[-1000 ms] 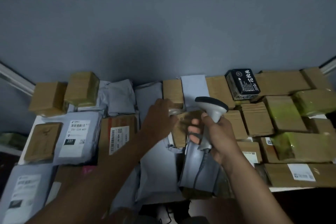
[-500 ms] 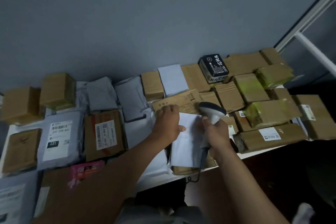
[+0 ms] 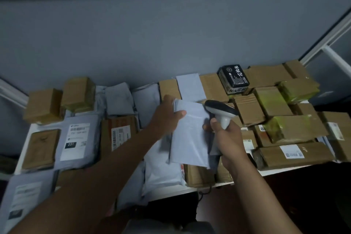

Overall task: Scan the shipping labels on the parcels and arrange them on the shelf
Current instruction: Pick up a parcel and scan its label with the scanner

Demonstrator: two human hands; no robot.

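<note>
Two hands, one grey mailer, one scanner

Two hands work above the crowded white shelf in the head view. The left hand grips the top left corner of a grey poly mailer, thumb curled over its near face and fingers wrapped behind the upper edge, so the bag hangs lifted above the parcels below. The right hand is closed round the handle of a grey and black barcode scanner; its head sits just beside the mailer's upper right edge, and whether they touch cannot be told. A dark cable hangs under the shelf's front edge.

Below the mailer lie more pale bags and a brown box at the shelf's front. To the left lie a brown carton with a barcode label, a grey bag marked 231 and a flat brown envelope, with two small taped boxes behind them by the grey wall. To the right brown cartons, some wrapped in yellowish tape, pack the shelf, and a black box with white characters rests on top near the back. A long carton with a white label lies along the front right edge.
</note>
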